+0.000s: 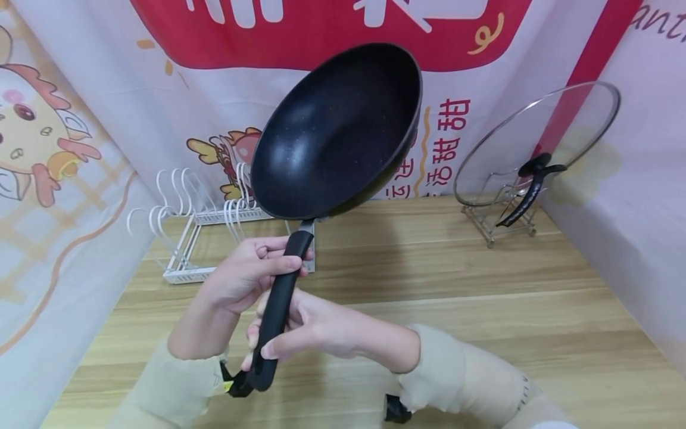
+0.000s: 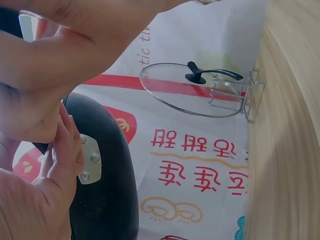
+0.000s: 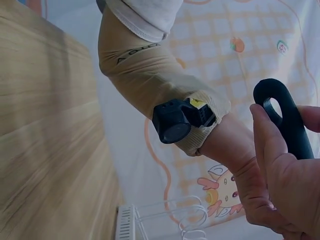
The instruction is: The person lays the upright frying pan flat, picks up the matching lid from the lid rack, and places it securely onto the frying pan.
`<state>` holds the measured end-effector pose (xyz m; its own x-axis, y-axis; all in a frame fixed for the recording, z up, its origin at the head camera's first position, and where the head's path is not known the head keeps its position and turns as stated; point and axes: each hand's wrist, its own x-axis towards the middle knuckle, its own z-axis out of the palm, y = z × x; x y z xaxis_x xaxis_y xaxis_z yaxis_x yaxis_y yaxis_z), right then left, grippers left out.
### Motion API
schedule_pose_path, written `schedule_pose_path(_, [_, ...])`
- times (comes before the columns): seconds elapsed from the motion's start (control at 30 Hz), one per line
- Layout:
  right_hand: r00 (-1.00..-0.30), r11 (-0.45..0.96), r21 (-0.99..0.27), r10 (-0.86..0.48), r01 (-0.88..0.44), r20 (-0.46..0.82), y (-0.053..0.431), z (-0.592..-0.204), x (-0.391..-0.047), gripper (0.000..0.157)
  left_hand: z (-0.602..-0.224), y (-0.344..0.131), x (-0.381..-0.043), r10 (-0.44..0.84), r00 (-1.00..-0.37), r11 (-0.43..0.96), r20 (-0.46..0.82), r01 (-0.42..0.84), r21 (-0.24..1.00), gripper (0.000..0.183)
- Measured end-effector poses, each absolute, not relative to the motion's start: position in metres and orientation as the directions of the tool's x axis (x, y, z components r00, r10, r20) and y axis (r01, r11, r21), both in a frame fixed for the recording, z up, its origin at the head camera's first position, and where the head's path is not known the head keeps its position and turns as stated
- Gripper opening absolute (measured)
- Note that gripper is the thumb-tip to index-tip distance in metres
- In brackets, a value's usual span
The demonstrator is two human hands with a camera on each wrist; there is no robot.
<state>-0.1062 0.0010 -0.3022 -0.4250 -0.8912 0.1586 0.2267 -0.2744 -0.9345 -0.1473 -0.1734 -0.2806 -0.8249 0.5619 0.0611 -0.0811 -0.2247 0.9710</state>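
A black frying pan [image 1: 343,131] is held up over the table, tilted with its inside facing me. My left hand [image 1: 243,271] grips its black handle [image 1: 276,310] close to the pan, thumb lying across the top. Lower on the same handle, my right hand [image 1: 313,328] holds on near the end, thumb on top and fingers underneath. In the left wrist view, a riveted metal plate [image 2: 91,160] shows on the pan's outer side. The handle's looped end [image 3: 282,112] appears between thumb and fingers in the right wrist view.
A white wire rack [image 1: 184,277] stands on the wooden table [image 1: 455,298] at the left, partly behind the pan and left hand. To the right, a glass lid [image 1: 536,137] with a black knob leans upright in a small metal stand [image 1: 490,229]. Printed cloth walls surround the table.
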Motion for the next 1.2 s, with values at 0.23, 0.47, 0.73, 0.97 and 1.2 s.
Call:
schedule_pose_path(0.23, [-0.444,-0.294,-0.924,-0.881,0.245,0.163,0.009,-0.308,-0.108,0.022,-0.282,-0.161,-0.148,0.495,-0.868,-0.158,0.027,-0.060,0.986,0.019])
schedule_pose_path(0.47, [-0.457,-0.279,-0.918,-0.880,0.280,0.128,0.018,-0.314,-0.109,0.022,-0.286,-0.152,-0.148,0.457,-0.889,-0.162,0.032,-0.048,0.986,0.017])
schedule_pose_path(0.73, [-0.468,-0.282,-0.913,-0.876,0.296,0.119,0.030,-0.320,-0.111,0.025,-0.292,-0.140,-0.149,0.420,-0.906,-0.165,0.040,-0.034,0.986,0.023])
schedule_pose_path(0.97, [-0.477,-0.240,-0.925,-0.876,0.294,0.076,0.040,-0.327,-0.114,0.023,-0.301,-0.128,-0.152,0.369,-0.929,-0.128,0.032,-0.017,0.992,0.035])
schedule_pose_path(1.2, [-0.468,-0.201,-0.930,-0.883,0.307,0.036,0.050,-0.332,-0.117,0.024,-0.311,-0.120,-0.154,0.358,-0.933,-0.101,0.043,0.007,0.995,0.031])
